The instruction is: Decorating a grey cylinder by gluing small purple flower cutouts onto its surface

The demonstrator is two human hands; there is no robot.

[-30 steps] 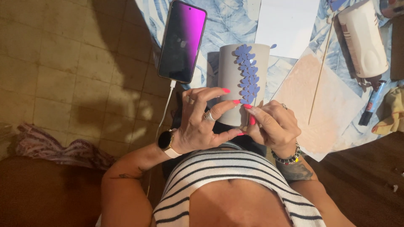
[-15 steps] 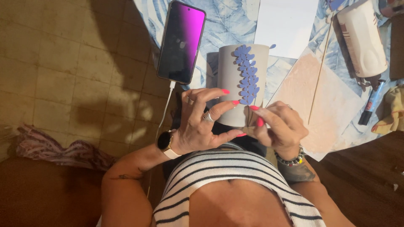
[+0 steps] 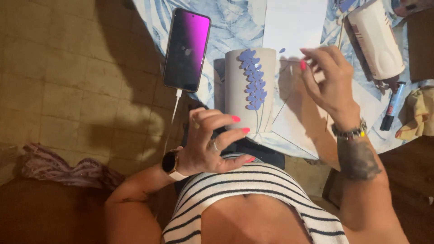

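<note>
Left hand [image 3: 212,144] loosely cups mug [image 3: 250,88] base, right hand [image 3: 327,79] spread and off it; mug could tip, smearing purple petals [image 3: 254,80]

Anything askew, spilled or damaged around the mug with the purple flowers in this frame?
Nothing spilled or broken. The grey mug lies on its side by the left hand; the right hand is raised off it. The phone overhangs the table edge, and one purple petal sits apart from the flower.
</note>
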